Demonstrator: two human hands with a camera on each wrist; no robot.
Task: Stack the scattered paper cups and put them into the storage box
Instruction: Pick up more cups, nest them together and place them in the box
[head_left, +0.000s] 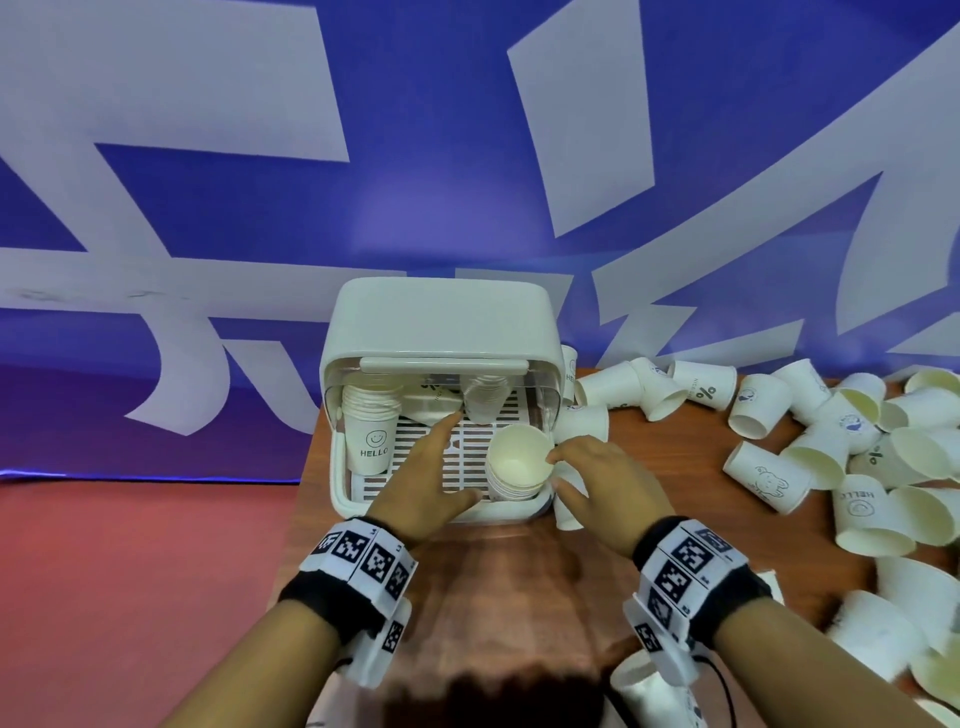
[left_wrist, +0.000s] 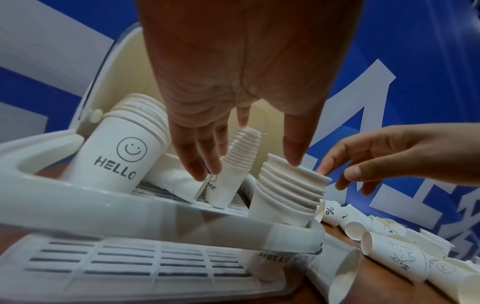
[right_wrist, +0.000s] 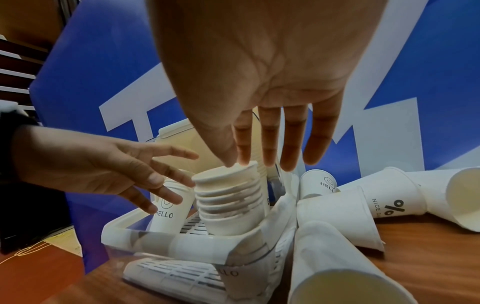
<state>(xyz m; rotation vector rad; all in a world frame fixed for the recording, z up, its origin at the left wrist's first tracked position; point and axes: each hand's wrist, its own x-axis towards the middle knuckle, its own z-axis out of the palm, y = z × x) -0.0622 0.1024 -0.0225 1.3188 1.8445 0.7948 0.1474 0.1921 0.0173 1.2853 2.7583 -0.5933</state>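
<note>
The white storage box stands open on the table, its lid swung up and back. A short stack of paper cups stands upright in its front right corner. My right hand reaches in from the right, thumb and forefinger tips on the top rim, fingers straight. My left hand hovers spread over the box floor, its thumb tip on the same rim. A taller "HELLO" stack leans at the left, with another stack at the back.
Many loose paper cups lie scattered on the wooden table right of the box, some against its side. More cups lie near my right forearm. The table's left edge runs just beside the box. A blue banner hangs behind.
</note>
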